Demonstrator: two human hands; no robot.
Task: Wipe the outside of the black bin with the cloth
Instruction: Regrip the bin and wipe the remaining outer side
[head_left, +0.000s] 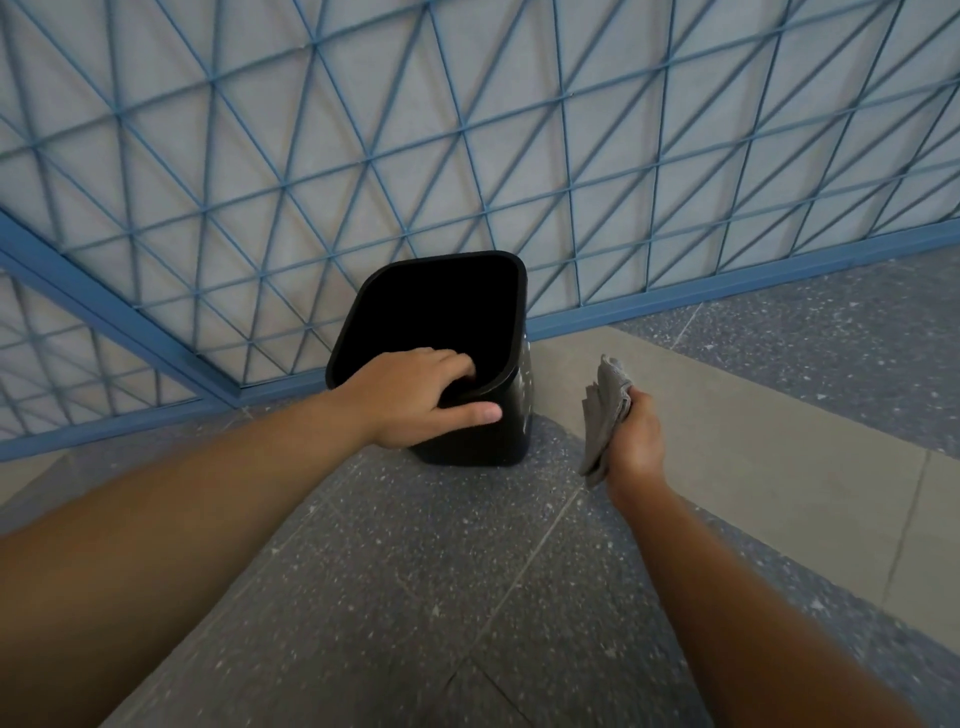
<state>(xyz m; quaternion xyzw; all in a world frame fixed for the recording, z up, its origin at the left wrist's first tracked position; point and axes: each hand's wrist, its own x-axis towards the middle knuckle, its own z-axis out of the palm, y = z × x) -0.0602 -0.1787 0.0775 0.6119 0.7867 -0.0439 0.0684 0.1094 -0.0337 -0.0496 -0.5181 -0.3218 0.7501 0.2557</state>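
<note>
Now, at frame centre, my left hand (426, 397) grips the near rim of the black plastic rectangular bin (511, 415), fingers curled inside, thumb outside. My right hand (636, 436) clutches the folded grey cloth (605, 410) just right of the bin, not touching it. Wiping has seemingly not begun; next, cloth meets the speckled right wall. Blue wire-mesh fencing (467, 130) crowds behind; open terrazzo floor (441, 571) lies below and right.
</note>
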